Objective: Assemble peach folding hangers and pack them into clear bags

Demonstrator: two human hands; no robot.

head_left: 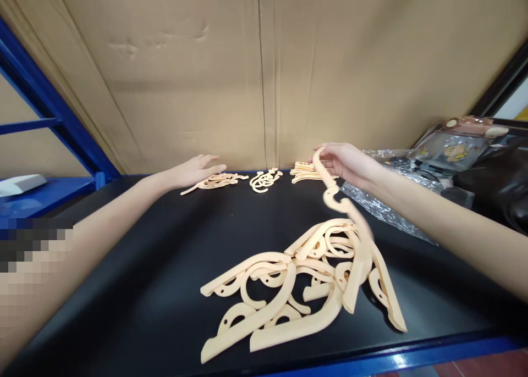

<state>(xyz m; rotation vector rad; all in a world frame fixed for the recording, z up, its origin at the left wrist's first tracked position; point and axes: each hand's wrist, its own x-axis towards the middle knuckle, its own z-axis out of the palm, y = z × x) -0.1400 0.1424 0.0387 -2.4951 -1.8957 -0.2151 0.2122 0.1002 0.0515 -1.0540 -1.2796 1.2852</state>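
My left hand is over the far-left pile of cream plastic hanger pieces, fingers stretched out and holding nothing. I cannot tell whether it touches them. At the far right, my right hand is closed on one end of a cream plastic hanger. That hanger hangs down toward the viewer, its lower part blurred over a large heap of similar folding hangers. Small curved hooks lie between the hands. A stack of slim cream bars sits beside my right hand, partly hidden.
Everything lies on a black tabletop with a blue front edge. Cardboard walls off the back. Crumpled clear plastic and a decorated clear bag are at right. A blue frame rises at left, near a white object.
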